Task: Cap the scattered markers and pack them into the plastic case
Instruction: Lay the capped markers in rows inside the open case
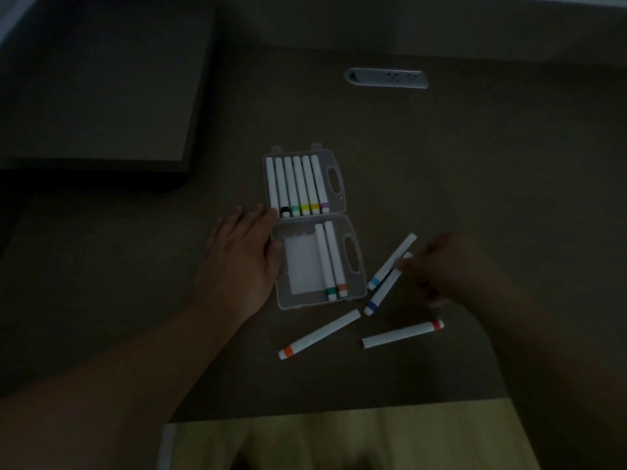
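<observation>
Clear plastic forms the open case (307, 184) lying on the dim brown desk (475, 164); at its left edge rests the left hand (241, 252), fingers (237, 215) straight and flat on the desk, thumb touching the case's side near the hinge; the far half holds six white markers side by side, with bands that read black, green, yellow, yellow-orange and purple at their near ends; the near half holds a white card (303, 266) and two markers, the dark-green marker (325, 262) and the brown marker (336, 259), lying against its right side; just right of the case lie the light-blue marker (390, 262) and the dark-blue marker (385, 286), crossing close together; nearer the desk edge lie the orange marker (319, 334) and the red marker (402, 335), apart from each other; the right hand (441, 266) pinches the far end of the dark-blue marker with curled fingers (402, 264), though darkness blurs the grip; a grey socket strip (386, 78) sits far back.
</observation>
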`<state>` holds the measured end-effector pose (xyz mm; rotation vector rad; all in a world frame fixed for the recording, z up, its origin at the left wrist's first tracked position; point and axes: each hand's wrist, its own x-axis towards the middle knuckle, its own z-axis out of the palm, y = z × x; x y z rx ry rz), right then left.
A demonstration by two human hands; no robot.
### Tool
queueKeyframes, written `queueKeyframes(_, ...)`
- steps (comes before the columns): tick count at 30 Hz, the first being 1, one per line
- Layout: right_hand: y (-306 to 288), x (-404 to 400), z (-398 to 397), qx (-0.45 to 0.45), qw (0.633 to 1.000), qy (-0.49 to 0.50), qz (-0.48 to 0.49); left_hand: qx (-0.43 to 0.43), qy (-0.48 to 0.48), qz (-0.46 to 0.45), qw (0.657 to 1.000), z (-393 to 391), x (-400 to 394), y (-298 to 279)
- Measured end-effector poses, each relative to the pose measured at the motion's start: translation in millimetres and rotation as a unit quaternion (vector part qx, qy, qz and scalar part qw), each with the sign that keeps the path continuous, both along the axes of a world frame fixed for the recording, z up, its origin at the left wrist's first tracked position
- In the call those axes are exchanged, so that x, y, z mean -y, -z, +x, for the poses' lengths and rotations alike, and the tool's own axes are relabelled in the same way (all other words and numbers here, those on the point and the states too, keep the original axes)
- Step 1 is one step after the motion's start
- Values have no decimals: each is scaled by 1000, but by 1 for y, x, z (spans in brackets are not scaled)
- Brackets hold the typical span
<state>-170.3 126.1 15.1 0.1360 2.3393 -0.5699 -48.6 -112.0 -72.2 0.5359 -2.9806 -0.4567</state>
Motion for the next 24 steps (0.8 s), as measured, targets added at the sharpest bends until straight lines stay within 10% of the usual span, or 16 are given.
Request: queueKeyframes(24,-2,66,17,-47,989,-78,-118,-3,-3,-3,1000,0,-3,-3)
